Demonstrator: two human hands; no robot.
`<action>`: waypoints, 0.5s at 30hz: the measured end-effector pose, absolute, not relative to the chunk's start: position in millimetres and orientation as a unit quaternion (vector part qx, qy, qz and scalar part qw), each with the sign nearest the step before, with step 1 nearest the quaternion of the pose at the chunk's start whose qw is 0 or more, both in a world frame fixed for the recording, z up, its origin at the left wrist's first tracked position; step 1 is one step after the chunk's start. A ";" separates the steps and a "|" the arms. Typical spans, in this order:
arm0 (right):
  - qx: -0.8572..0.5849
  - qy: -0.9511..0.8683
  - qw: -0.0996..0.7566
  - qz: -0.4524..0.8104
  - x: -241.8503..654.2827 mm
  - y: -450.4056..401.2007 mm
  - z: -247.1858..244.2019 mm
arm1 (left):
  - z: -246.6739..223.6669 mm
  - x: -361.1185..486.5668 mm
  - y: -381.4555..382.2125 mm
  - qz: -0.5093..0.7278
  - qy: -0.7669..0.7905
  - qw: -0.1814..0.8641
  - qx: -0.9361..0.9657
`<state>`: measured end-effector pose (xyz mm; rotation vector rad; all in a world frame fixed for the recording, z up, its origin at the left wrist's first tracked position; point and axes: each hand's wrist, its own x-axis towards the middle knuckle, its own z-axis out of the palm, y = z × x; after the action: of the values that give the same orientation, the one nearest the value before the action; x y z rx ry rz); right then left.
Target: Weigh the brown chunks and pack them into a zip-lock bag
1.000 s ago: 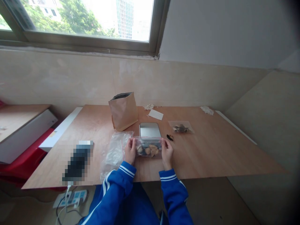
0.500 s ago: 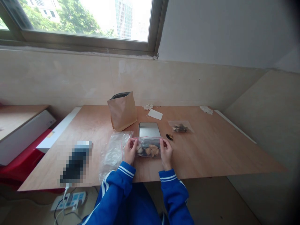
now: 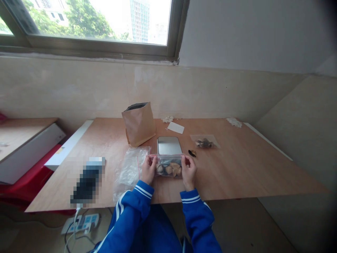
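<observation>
Zip bag of pale and dark pieces lies at the near middle of the tabletop, just before a small metal scale. Left hand and right hand each pinch one end of its top edge, grip pressed together on the plastic. An empty clear bag lies just left; a brown paper bag stands behind.

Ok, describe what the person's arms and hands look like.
Both arms wear bright blue jacket sleeves. Each cuff is ribbed with thin white stripes, and the left sleeve has white stripes running along its length. The left hand and right hand are bare, with no gloves.
</observation>
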<state>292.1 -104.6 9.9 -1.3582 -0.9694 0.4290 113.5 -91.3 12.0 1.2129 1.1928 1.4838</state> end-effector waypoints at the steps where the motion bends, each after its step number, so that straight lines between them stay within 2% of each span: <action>1: -0.598 -0.426 0.651 0.193 291.9 -104.7 10.4 | 11.9 113.4 -91.1 0.595 0.478 0.427 0.484; 9: -0.585 -0.430 0.634 0.264 289.9 -106.6 16.8 | 19.3 113.3 -93.2 0.587 0.456 0.454 0.492; 15: -0.573 -0.471 0.628 0.237 289.2 -111.4 17.4 | 17.6 112.5 -92.8 0.578 0.458 0.466 0.489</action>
<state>289.2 -111.4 17.4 -1.3132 -1.0787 0.5426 112.5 -92.8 17.6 1.1999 1.1249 1.4192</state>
